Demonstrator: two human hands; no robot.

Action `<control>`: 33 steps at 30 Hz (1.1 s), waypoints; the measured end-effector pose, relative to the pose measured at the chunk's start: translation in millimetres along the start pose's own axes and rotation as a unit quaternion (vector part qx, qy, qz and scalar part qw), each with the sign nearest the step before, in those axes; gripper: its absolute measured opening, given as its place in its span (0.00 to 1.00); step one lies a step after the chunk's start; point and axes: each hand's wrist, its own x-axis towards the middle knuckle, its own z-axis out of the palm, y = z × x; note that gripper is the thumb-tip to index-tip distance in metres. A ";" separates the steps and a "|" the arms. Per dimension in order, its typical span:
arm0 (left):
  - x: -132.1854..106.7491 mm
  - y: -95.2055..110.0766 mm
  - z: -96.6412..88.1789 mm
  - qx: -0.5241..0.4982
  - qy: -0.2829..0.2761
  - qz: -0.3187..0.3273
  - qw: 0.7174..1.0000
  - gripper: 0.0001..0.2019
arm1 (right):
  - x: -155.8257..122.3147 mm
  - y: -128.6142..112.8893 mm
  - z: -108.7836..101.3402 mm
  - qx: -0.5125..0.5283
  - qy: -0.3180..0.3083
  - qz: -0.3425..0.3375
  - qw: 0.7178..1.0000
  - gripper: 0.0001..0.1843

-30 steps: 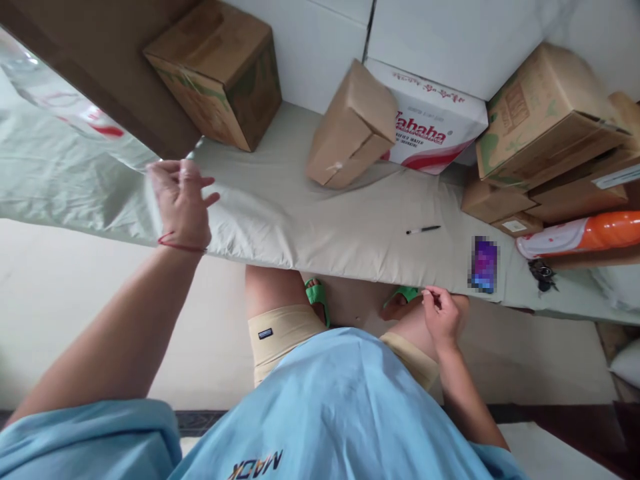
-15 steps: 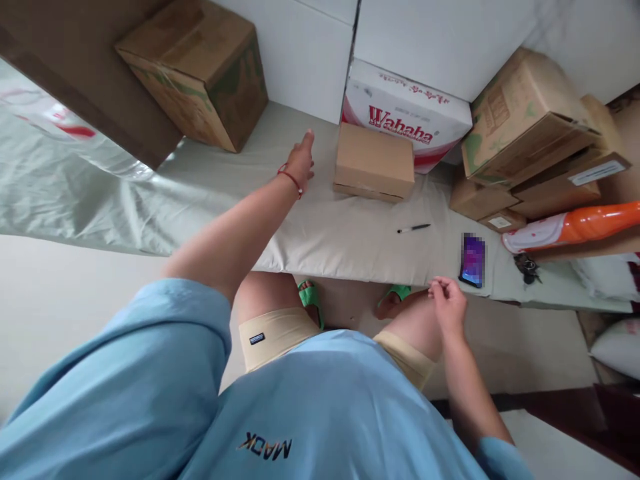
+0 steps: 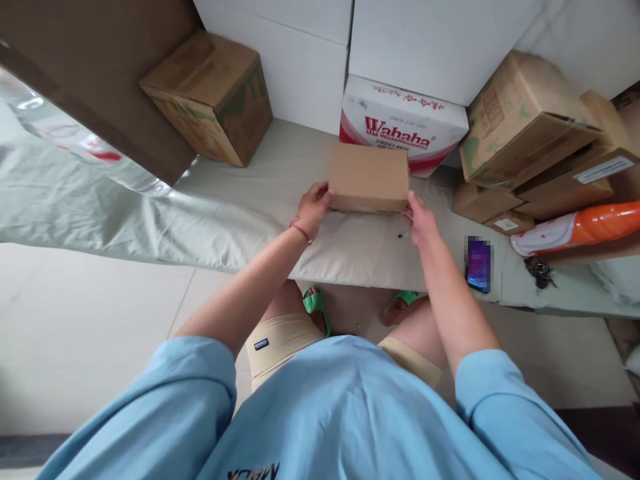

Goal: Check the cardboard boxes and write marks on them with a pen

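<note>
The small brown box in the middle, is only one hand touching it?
No, both hands are on the small brown box: the left hand at its left end and the right hand at its right end.

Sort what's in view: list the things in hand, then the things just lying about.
In hand:
small box, held at its ends by the left hand and right hand.

Lying about:
Wahaha carton
phone
keys
orange bottle
big cartons

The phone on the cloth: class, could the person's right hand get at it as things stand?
Probably yes: the phone lies uncovered just right of the right hand, with bare cloth between, though that hand now touches the small box.
</note>
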 end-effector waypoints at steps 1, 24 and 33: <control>-13.6 -4.4 -6.4 -0.004 0.002 0.016 1.000 0.22 | -19.3 1.8 3.6 0.003 0.002 -0.007 1.000 0.42; -232.2 1.9 -18.9 0.114 -0.107 0.371 0.915 0.23 | -250.6 63.5 -40.3 0.181 0.067 -0.029 0.981 0.14; -210.8 -45.6 -43.4 -0.211 0.027 0.008 0.977 0.29 | -287.2 -14.1 -42.5 -0.283 0.002 -0.343 0.896 0.40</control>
